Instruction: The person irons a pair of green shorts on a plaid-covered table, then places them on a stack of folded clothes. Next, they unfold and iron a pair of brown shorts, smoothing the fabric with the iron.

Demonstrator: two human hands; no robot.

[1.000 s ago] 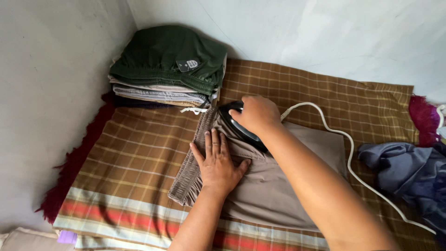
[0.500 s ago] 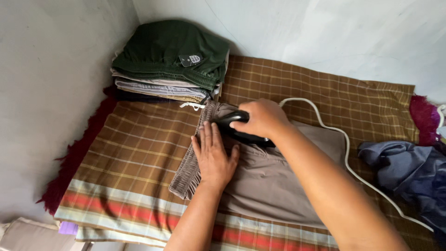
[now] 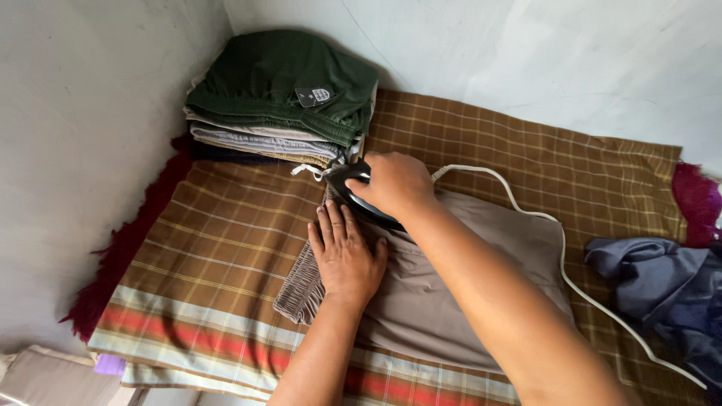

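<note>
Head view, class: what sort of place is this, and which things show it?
Probably a home ironing spot in a room corner: a checked blanket as pad, the right hand on an iron, folded clothes stacked by the wall.

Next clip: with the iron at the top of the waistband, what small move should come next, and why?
Probably draw the iron back along the taupe garment toward its unpressed middle. The right hand has it at the elastic waistband corner beside the folded stack, with little cloth ahead, and the left hand pins the fabric flat.
</note>
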